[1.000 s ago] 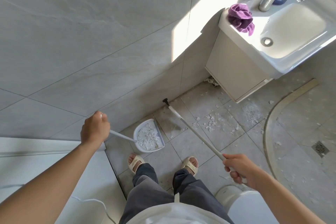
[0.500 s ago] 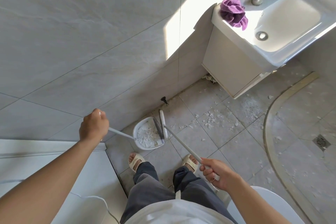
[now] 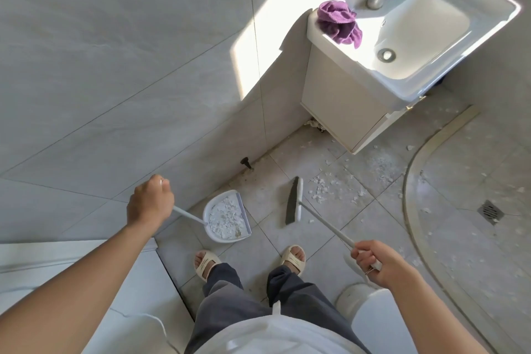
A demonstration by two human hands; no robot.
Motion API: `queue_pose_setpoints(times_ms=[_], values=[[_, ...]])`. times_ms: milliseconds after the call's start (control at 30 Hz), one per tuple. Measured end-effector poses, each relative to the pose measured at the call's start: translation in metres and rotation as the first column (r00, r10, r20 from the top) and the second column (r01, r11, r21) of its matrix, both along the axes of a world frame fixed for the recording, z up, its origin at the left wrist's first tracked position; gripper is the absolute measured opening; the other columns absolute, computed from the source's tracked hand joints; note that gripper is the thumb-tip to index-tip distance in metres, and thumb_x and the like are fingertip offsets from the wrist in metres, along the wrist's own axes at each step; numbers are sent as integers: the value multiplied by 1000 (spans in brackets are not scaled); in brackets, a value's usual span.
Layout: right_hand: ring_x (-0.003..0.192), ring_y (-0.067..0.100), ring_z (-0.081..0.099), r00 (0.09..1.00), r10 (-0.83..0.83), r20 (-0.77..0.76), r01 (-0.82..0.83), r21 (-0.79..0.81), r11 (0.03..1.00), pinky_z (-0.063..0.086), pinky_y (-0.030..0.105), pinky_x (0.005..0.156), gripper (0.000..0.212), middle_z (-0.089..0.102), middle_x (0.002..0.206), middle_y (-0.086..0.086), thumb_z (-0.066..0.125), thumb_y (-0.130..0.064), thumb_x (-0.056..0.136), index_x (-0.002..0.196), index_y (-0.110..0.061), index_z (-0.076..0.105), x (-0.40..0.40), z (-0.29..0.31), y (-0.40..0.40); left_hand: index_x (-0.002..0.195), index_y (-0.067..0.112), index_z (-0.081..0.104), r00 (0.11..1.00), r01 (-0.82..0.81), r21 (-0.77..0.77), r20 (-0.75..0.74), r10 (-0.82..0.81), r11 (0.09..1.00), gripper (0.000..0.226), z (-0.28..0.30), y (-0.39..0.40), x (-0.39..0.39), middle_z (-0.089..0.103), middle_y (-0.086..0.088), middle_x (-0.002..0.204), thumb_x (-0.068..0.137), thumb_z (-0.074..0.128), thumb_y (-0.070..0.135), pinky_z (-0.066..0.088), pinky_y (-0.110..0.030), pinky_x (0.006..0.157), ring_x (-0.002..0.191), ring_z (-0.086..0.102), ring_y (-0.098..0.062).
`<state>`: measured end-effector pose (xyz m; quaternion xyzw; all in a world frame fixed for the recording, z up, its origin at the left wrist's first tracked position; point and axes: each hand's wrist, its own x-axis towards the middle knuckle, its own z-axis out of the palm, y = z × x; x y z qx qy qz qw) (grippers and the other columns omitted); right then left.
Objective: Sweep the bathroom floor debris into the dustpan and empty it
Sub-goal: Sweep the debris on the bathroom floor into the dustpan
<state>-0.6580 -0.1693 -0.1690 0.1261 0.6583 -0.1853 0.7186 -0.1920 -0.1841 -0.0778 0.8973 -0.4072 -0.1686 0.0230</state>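
A white dustpan [image 3: 211, 210] rests on the grey tile floor near the wall, its tray holding white flakes. My left hand [image 3: 149, 202] grips the top of its long handle. My right hand [image 3: 370, 261] grips the white broom handle. The broom head [image 3: 294, 200], white with dark bristles, sits on the floor a short way right of the dustpan mouth. White debris [image 3: 321, 188] lies scattered just right of the broom head, and more flakes [image 3: 379, 165] lie near the cabinet.
A white sink [image 3: 488, 34] on a cabinet [image 3: 336, 106] stands at the right with a purple cloth [image 3: 339, 23] on its corner. A black doorstop [image 3: 245, 163] juts from the wall base. A floor drain [image 3: 490, 212] is inside the curved shower curb. A toilet [image 3: 379, 322] sits near my right foot.
The broom head, which was at the dustpan mouth half a second ago, has swung back right toward the loose flakes. My left hand and the dustpan have stayed put.
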Motion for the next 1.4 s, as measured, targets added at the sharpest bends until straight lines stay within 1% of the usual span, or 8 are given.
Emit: queue_pose_setpoints(times_ms=[200,333,500,733,933,1133,1233,1400], values=[[30,5,33,978,122,-169,-135,-66,989,29,11,28,6,48,67,12,48,-2,98,99,2,52,-9,19,-3,85,3,52,995,96,-12,-15,-96,995,29,-6,-24,-28,60,-28,96,99,35,22,41,-43,72,86,51,-43],[35,7,35,932,213,-293,-258,-124,958,32,13,30,20,52,69,15,52,0,96,113,6,60,-28,41,3,88,4,54,986,166,-5,-31,-166,986,29,-11,-44,-55,61,-30,101,100,35,22,40,-43,73,92,53,-46],[38,10,36,891,187,-415,-288,-197,937,32,16,32,34,51,73,16,51,1,98,131,0,56,-71,65,19,87,7,53,974,221,-2,-42,-221,975,27,-17,-70,-89,61,-30,101,98,34,23,40,-42,72,88,52,-45],[34,10,36,802,147,-579,-292,-164,942,30,14,33,22,48,64,12,51,1,96,114,4,63,-115,54,6,93,4,57,958,283,-15,-40,-283,959,26,-21,-111,-131,61,-31,102,97,37,21,39,-40,70,88,55,-46],[27,11,37,802,157,-576,-234,-62,970,34,14,33,16,46,61,10,50,5,94,104,6,62,-111,1,-23,91,6,55,941,336,-30,-30,-337,941,27,-26,-143,-151,61,-29,104,99,36,24,41,-41,72,90,55,-46],[35,11,36,873,250,-420,-247,61,967,32,16,35,17,46,59,9,44,5,94,93,2,60,-37,-4,0,96,5,55,933,356,-13,-38,-357,934,27,-36,-167,-158,61,-29,107,99,36,23,48,-47,81,94,56,-48],[40,11,37,874,302,-380,-299,68,952,31,18,37,18,49,61,9,48,0,93,99,0,65,-29,13,8,99,4,55,933,358,-6,-46,-358,934,28,-43,-173,-153,61,-28,108,100,35,23,46,-46,80,96,56,-48],[42,10,35,893,199,-404,-212,11,977,26,17,36,29,53,67,10,50,-1,92,115,-11,65,-48,43,8,101,4,55,926,371,-25,-61,-372,928,26,-45,-177,-154,61,-26,111,101,37,23,44,-44,79,96,57,-49]])
